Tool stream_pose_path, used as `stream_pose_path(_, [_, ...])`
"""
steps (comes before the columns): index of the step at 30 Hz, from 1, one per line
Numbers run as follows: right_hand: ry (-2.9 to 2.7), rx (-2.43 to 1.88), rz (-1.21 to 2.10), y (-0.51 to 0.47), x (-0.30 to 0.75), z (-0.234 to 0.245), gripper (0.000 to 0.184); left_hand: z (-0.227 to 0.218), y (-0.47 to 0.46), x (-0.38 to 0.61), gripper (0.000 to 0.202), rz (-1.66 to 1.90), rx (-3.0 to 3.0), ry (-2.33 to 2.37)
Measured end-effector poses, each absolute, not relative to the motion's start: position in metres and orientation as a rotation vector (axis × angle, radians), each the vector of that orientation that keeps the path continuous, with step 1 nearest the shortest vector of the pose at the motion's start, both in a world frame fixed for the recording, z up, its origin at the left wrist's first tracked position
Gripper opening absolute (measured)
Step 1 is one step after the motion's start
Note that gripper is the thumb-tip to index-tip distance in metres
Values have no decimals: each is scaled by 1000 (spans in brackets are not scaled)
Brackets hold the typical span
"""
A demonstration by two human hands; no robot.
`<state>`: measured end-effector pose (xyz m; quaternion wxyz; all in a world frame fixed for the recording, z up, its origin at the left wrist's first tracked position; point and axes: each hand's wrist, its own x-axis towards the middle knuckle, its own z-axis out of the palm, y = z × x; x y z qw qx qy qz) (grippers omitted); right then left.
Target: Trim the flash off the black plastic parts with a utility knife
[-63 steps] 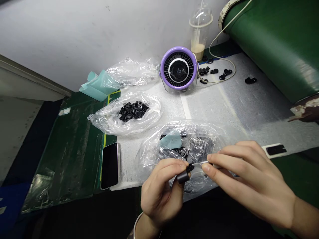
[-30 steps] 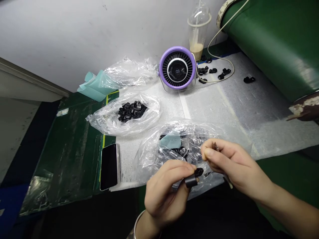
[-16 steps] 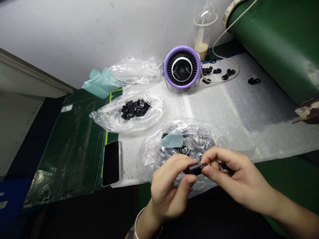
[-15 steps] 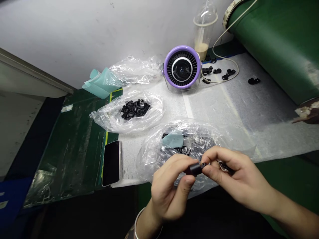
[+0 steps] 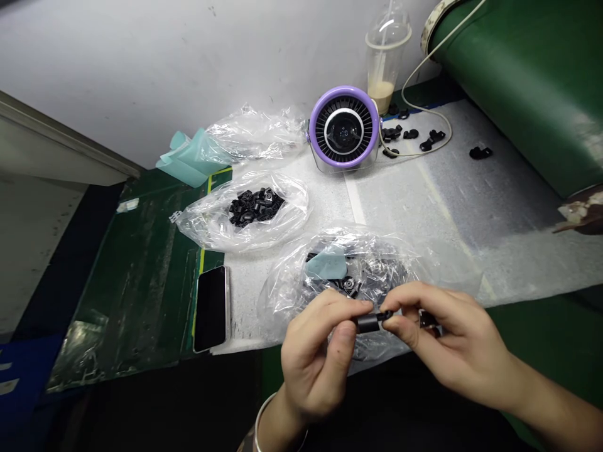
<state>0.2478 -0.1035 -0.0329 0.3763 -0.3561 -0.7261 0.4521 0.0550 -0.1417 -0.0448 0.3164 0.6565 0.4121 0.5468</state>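
A short black cylindrical part [image 5: 366,323] is pinched between the thumb and fingers of my left hand [image 5: 318,355]. My right hand [image 5: 452,342] grips the small dark end piece [image 5: 387,315] at the cylinder's right side; I cannot tell whether the two are one part. Another dark shiny piece [image 5: 428,319] shows under the curled fingers of my right hand. Just beyond my hands lies an open clear plastic bag [image 5: 282,285] with black parts and a light-blue scrap [image 5: 327,263] inside.
Farther back sits a second clear bag [image 5: 202,223] of black parts [image 5: 257,206]. A phone [image 5: 210,309] lies at left. Behind stand a purple-rimmed fan [image 5: 345,129] and a plastic cup [image 5: 382,69]. Loose black parts [image 5: 436,136] lie near a cable [image 5: 447,122], beside a green roller [image 5: 522,81].
The black cylinder has turned slightly in my fingers and lies more level. My left thumb has moved up and left against it. The bags and other things stay put.
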Motion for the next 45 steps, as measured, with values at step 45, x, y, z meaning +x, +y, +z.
stream_pose_path(45, [-2138,-710,643,-96,253,-36,13,-49,-152,68,18,1358,887,884])
